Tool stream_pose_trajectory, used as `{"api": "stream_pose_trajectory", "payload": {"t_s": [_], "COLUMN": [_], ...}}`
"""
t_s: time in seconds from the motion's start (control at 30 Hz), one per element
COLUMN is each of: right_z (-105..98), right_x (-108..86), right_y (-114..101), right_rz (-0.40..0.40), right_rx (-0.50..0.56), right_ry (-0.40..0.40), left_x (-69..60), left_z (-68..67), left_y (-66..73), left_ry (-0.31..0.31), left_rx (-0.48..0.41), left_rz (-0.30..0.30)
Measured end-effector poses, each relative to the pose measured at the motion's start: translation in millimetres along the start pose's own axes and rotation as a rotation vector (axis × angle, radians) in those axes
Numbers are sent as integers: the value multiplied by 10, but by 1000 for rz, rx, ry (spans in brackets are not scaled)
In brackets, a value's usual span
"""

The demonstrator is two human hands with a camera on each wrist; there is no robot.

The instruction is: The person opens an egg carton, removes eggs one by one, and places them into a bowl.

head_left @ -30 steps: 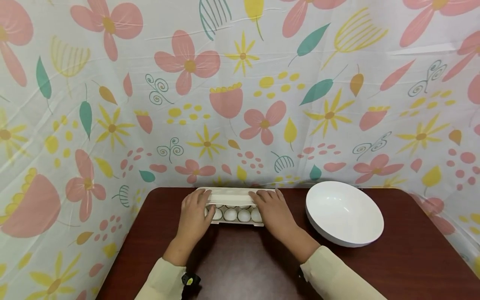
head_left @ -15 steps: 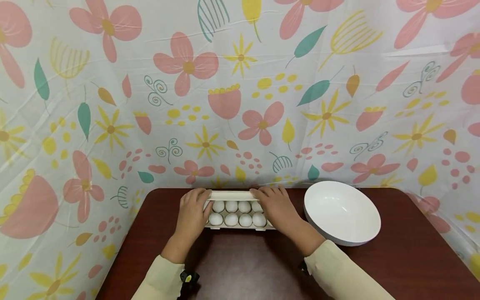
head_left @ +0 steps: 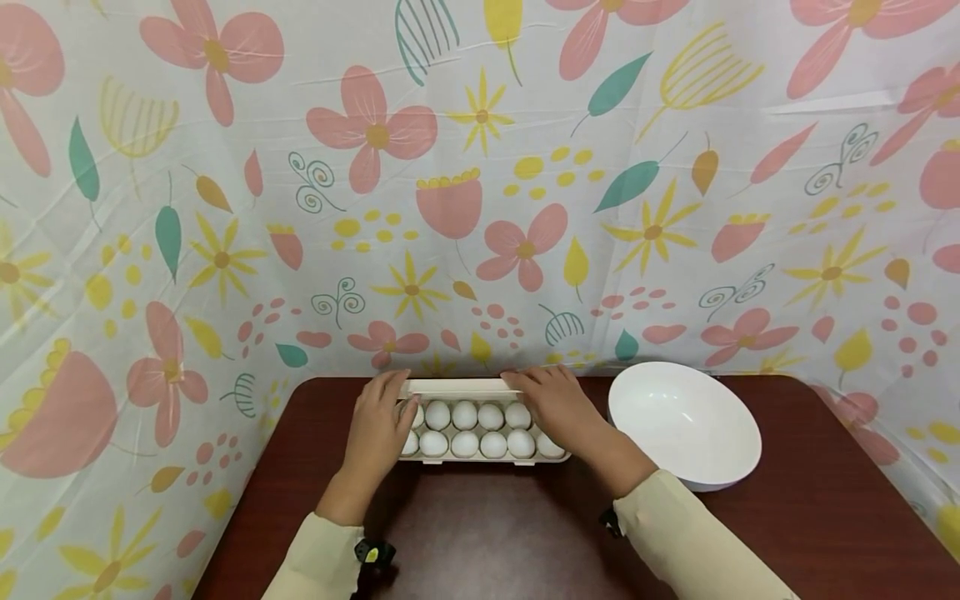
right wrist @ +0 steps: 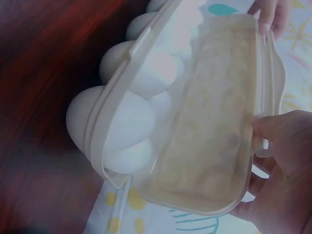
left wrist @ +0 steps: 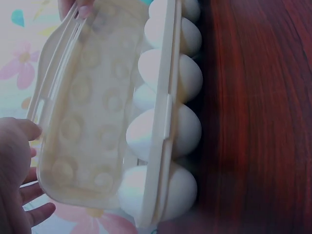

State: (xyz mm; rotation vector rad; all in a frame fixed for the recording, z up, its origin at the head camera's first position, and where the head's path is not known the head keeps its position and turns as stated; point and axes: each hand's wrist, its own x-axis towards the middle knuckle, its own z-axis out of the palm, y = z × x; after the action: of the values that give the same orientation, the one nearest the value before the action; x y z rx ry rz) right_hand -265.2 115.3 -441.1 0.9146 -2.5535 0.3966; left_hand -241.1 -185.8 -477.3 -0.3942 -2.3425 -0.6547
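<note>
A cream egg carton (head_left: 472,459) lies near the table's back edge, its lid (head_left: 456,386) raised at the back and two rows of white eggs (head_left: 464,443) showing. My left hand (head_left: 377,425) holds the lid's left end; in the left wrist view the thumb of that hand (left wrist: 13,165) lies on the lid's edge (left wrist: 46,112), fingers behind. My right hand (head_left: 564,414) has the lid's right end, and the right wrist view shows its thumb on the rim of the lid (right wrist: 253,146) with the fingers (right wrist: 256,183) behind it.
To the right of the carton, a white bowl (head_left: 686,425) stands on the dark red table (head_left: 480,533), close to my right forearm. A flowered cloth (head_left: 480,208) hangs behind the table and along its left side.
The lid has tipped back from over the eggs, both hands moving with it, and both rows now show. My hands have spread slightly apart.
</note>
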Motion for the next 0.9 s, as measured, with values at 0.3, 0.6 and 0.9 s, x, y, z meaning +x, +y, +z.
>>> {"api": "stream_pose_trajectory", "payload": {"t_s": [0.3, 0.6, 0.9], "right_z": [26, 7, 36], "right_x": [28, 42, 73], "right_y": [74, 87, 71], "right_rz": [-59, -24, 121], "right_rx": [75, 64, 110], "right_ry": [114, 123, 125], "left_x": [-97, -242, -353], "left_z": [-31, 56, 143], "left_y": [-133, -216, -319], "left_ry": [36, -16, -45], "left_rx": [-65, -167, -250], "left_rz": [-139, -267, -386]}}
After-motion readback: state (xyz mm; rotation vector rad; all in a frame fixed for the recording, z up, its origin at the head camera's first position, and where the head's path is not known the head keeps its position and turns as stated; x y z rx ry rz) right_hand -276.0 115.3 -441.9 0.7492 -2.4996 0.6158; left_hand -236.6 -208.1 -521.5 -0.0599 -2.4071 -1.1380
